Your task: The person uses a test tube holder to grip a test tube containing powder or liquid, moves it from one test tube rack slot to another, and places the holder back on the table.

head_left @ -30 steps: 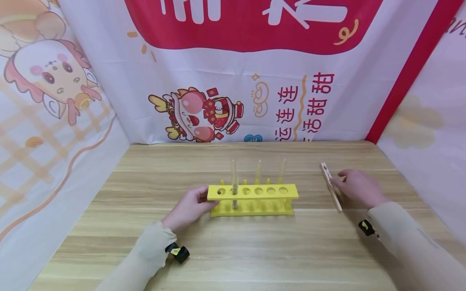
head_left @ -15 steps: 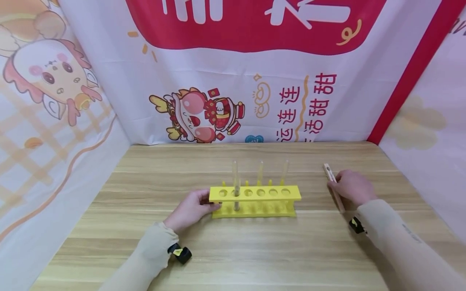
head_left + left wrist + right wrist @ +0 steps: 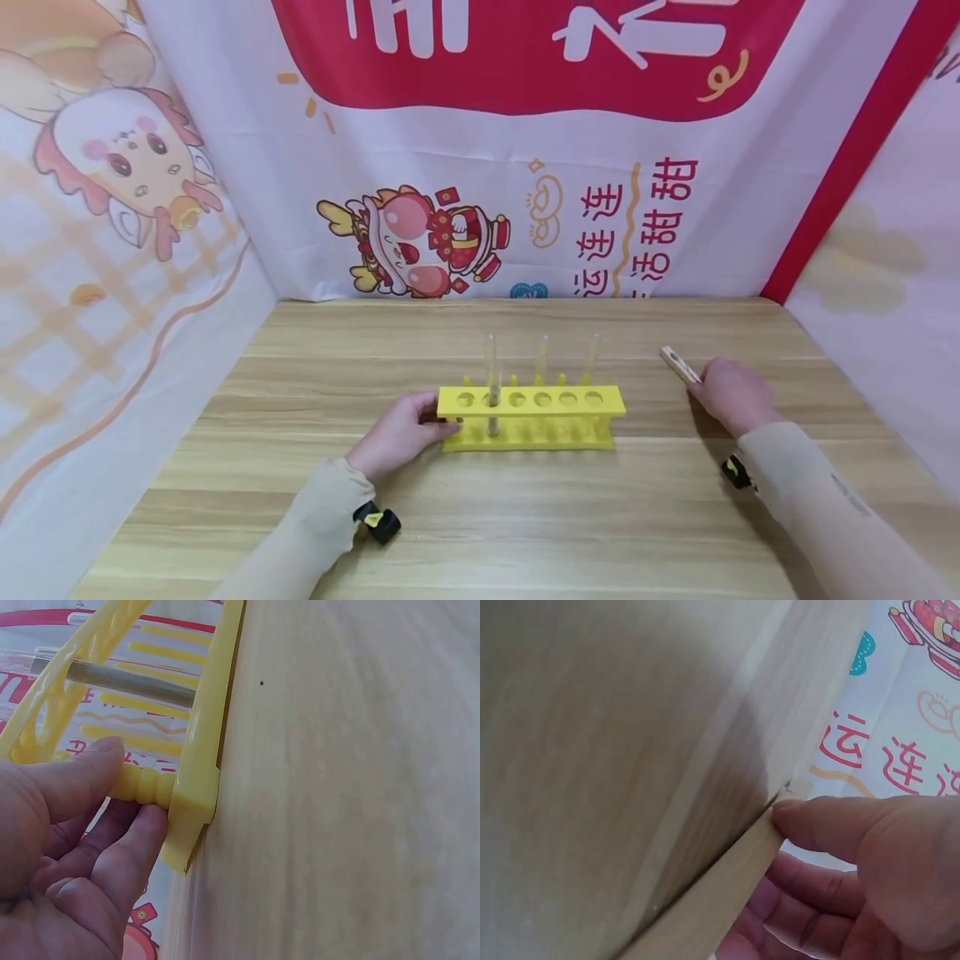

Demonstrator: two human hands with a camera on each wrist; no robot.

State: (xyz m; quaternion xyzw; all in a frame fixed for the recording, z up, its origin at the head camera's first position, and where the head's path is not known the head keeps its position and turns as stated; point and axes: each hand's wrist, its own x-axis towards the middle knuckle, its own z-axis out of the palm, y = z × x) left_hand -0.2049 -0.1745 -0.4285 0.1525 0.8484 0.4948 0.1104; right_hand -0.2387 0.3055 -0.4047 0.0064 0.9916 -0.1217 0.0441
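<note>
My left hand [image 3: 397, 433] grips the left end post of a yellow test tube rack [image 3: 555, 412]. In the left wrist view its thumb and fingers close round the post, beside the rack's base [image 3: 202, 735]. A glass test tube [image 3: 492, 400] with a grey filling stands upright in the rack's second hole from the left. To the right of the rack, my right hand [image 3: 735, 396] holds a wooden test tube holder [image 3: 678, 364], whose far end points to the back left. The right wrist view shows the thumb pressed on the wooden holder [image 3: 712, 892]; the other fingers curl beneath.
Clear test tubes [image 3: 542, 358] stand on pegs along the back of the rack. The wood-grain table [image 3: 525, 525] ends at a printed cloth backdrop [image 3: 450, 150], with more printed cloth on both sides.
My right hand has gone from touching the wooden test tube holder to gripping it, and its near end has swung under the hand. The left hand keeps its grip on the rack.
</note>
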